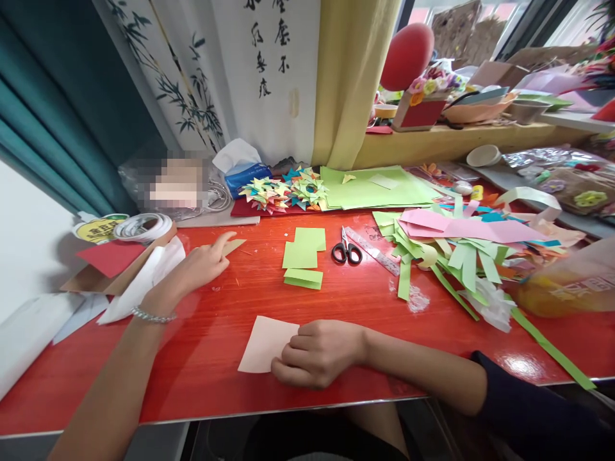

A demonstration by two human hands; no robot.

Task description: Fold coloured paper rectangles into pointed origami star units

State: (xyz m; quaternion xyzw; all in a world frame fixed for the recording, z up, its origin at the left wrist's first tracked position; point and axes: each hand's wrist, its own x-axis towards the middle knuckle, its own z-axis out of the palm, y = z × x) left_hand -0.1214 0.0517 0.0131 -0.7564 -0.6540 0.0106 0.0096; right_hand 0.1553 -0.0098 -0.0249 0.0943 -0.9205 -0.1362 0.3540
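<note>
My left hand (205, 261) reaches out over the left part of the table, its fingers beside a small folded yellowish paper piece (233, 247); whether they touch it is unclear. Near the front edge, my right hand (319, 353) has its fingers curled on the right side of a pale pink paper square (262, 346). Two light green squares (300, 255) overlap in the middle of the table, with a folded green piece (303, 278) just below. Black-handled scissors (346, 253) lie closed to their right, next to a clear ruler (372, 250).
Paper strips (466, 256) in green and pink heap on the right, near a plastic bag (571, 282). Folded paper wreaths (266, 194) and large green sheets (379, 187) lie at the back. A tray with a white roll (143, 226) stands left.
</note>
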